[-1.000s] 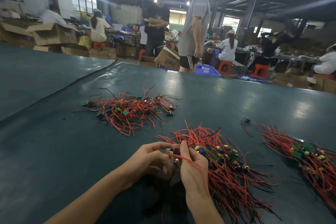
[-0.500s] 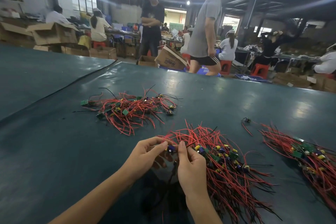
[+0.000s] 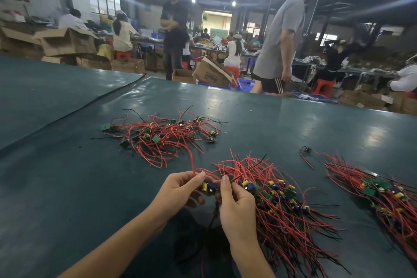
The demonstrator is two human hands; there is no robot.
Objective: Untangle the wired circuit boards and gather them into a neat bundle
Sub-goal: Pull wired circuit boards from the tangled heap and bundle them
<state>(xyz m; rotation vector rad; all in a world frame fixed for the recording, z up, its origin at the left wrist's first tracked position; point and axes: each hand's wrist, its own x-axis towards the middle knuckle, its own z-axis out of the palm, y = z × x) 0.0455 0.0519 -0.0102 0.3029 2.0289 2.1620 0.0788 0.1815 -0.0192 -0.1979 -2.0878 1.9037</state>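
Note:
Between my two hands is a small circuit board (image 3: 208, 187) with a blue and a yellow part and red and black wires. My left hand (image 3: 180, 189) pinches it and one red wire from the left. My right hand (image 3: 234, 203) pinches its wires from the right, a dark wire hanging down below. Just right of my hands lies an ordered bundle of boards (image 3: 282, 201) with long red and black wires. A tangled heap of boards (image 3: 162, 135) lies farther back on the dark green table (image 3: 67, 187).
Another pile of wired boards (image 3: 388, 196) lies at the right edge, with one loose board (image 3: 305, 149) beside it. A seam in the table cover (image 3: 90, 101) runs at the back left. Beyond the far edge, people stand and sit among cardboard boxes (image 3: 65, 43).
My hands have lifted the board slightly and moved it up toward the bundle's top. A red wire now stands up from my left fingers. The person in grey has walked right.

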